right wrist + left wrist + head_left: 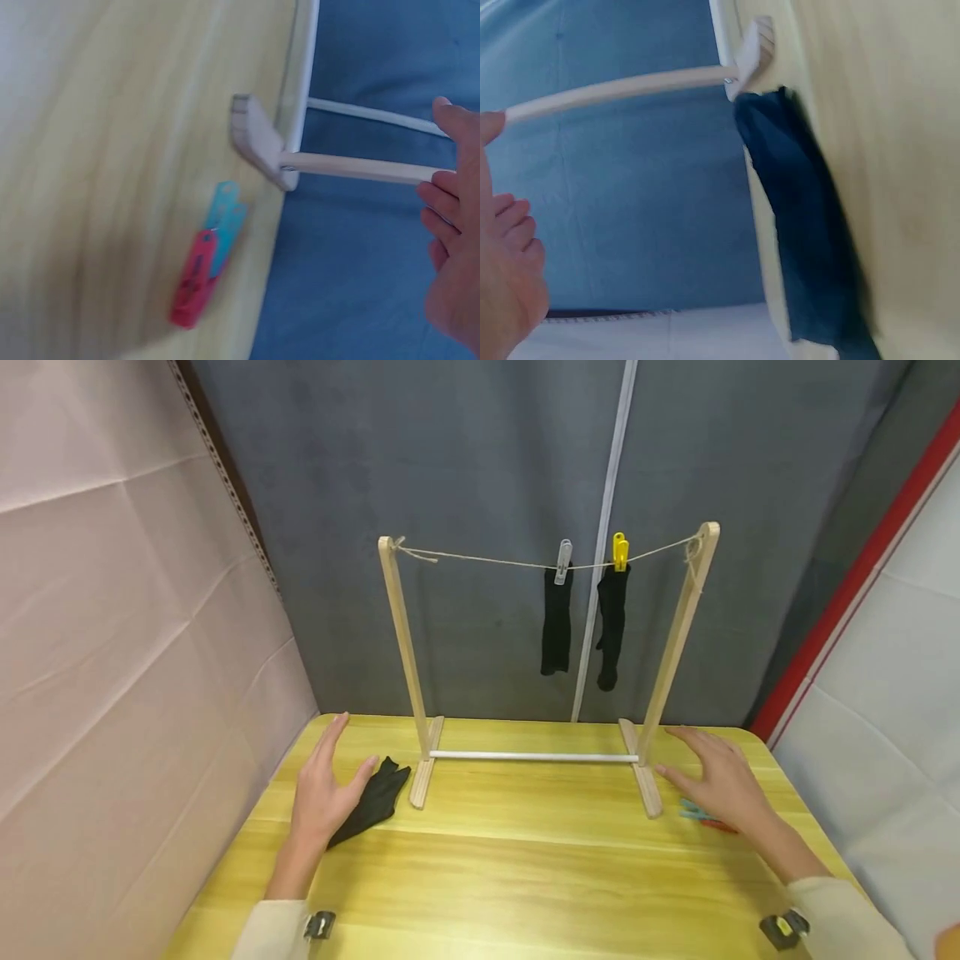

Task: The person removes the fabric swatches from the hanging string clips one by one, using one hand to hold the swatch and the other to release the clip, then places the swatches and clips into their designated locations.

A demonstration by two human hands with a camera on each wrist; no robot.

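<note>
Head view: a black sock [372,802] lies on the yellow table [525,868] just right of the left hand [324,793], its long axis running from near the palm up toward the wooden rack's [408,643] left foot; the thumb nearly touches it, while the right hand [720,781] hovers over the clothespins [701,816]. Left wrist view: sock [802,232] flat, fingers [514,225] spread and empty. Right wrist view: fingers [450,225] loosely apart, holding nothing, blue and red clothespins [206,255] beneath.
</note>
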